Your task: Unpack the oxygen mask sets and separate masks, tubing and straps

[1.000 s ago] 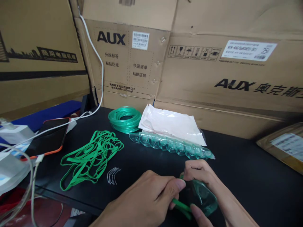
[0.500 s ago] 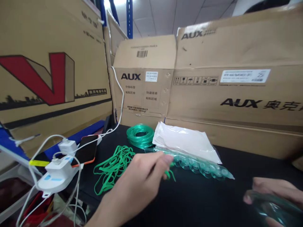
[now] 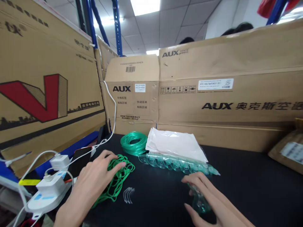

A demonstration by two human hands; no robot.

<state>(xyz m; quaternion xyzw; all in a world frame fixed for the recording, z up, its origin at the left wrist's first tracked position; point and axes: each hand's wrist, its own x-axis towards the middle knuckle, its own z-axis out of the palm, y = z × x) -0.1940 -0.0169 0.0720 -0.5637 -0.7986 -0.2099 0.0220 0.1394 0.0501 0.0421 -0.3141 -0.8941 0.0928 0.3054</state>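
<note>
On the left, my left hand (image 3: 94, 176) lies over a tangled pile of green bands (image 3: 118, 179), thumb and fingers apart with part of the pile between them. My right hand (image 3: 210, 198), at the lower right, has its fingers curled around a clear greenish plastic piece (image 3: 200, 201), close to the table. The hand partly hides that piece, so its full shape does not show. A few thin clear curved strips (image 3: 128, 195) lie between my hands. Behind them stretches a row of nested green translucent cups (image 3: 175, 164), in front of a white packet (image 3: 175, 143).
A coil of green tubing (image 3: 133, 143) sits at the back of the black table (image 3: 151, 211). To the left are a white power strip (image 3: 44, 201) with plugs and cables, and a phone (image 3: 80, 159). Tall cardboard boxes (image 3: 213, 126) wall the back; a wrapped parcel (image 3: 288, 151) lies far right.
My left hand has moved left onto the band pile and opened from a pinch that had green band ends showing. My right hand has come inward with the plastic piece. The view has tilted up.
</note>
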